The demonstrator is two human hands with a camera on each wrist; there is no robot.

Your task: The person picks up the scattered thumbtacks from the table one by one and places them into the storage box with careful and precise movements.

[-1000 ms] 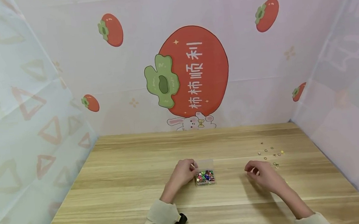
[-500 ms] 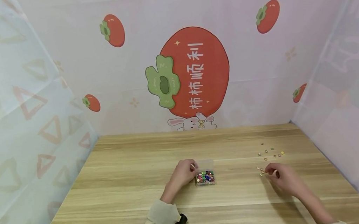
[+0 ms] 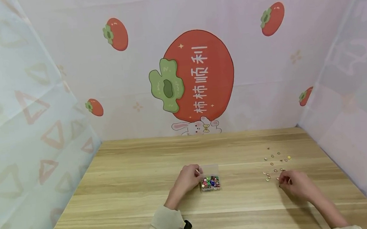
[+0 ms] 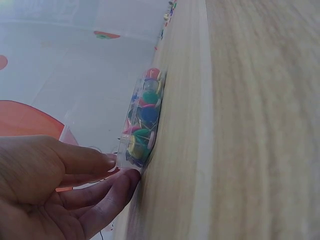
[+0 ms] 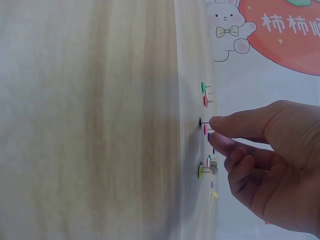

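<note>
A small clear plastic box, its lid tipped back, is full of colourful thumbtacks. My left hand pinches the box's left side between thumb and fingers. On the right, my right hand is low over the table. Its thumb and forefinger hold the pin of a dark thumbtack, whose flat head points down at the tabletop. Close by, a green thumbtack, a red thumbtack and a yellow-green thumbtack rest on their heads with pins up. The right hand hides some tacks in the head view.
Several more thumbtacks lie scattered beyond the right hand, among them a yellow one. The wooden table meets a printed cloth backdrop at the back, with cloth walls on both sides.
My right hand has moved right and slightly nearer, uncovering a small group of thumbtacks left of it. The left hand stays on the box.
</note>
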